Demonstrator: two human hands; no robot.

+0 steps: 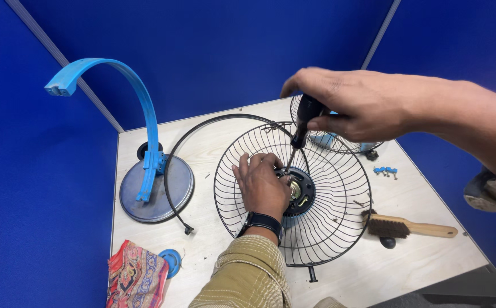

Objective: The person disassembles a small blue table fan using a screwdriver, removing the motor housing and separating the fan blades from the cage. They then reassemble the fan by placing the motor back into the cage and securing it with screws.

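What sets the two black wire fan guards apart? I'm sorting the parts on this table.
The near fan guard lies in full view with a hub at its centre; the far fan guard is mostly hidden behind the right hand. The left hand rests on the near guard, where the screwdriver tip meets the hub; nothing visibly touches the far one. Both are black, round wire grilles on the wooden table.

My one head camera, looking steeply down from close above the black wire fan guard [293,194], blue partitions behind it.
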